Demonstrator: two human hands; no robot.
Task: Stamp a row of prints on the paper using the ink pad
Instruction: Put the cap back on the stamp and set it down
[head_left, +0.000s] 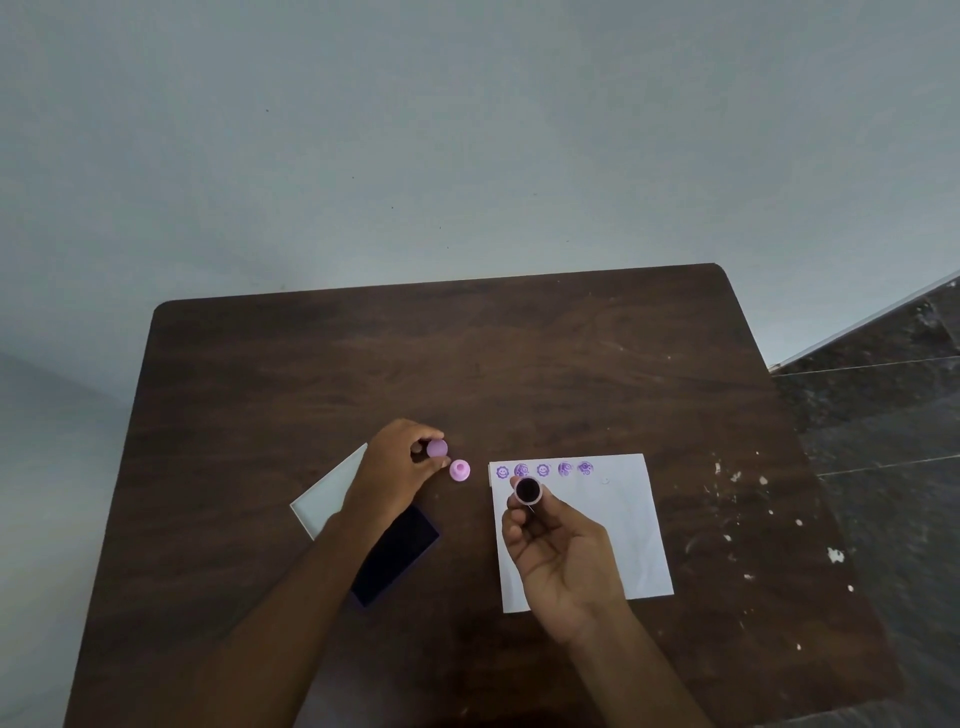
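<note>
A white paper (618, 525) lies on the dark wooden table (467, 364), with a row of several purple round prints (543, 470) along its top edge. My right hand (561, 551) holds a round stamp (528, 491) tilted up over the paper, its dark inked face towards me. My left hand (395, 478) grips a small purple stamp piece (437, 448) just left of the paper. A pink stamp piece (459, 470) stands alone on the table beside it. The open ink pad (397, 556) lies under my left forearm, partly hidden.
A white lid or card (324, 499) lies left of the ink pad, partly under my left hand. White paint specks (737, 525) mark the table's right side. A wall stands behind the table and dark floor tiles (883, 415) lie to the right.
</note>
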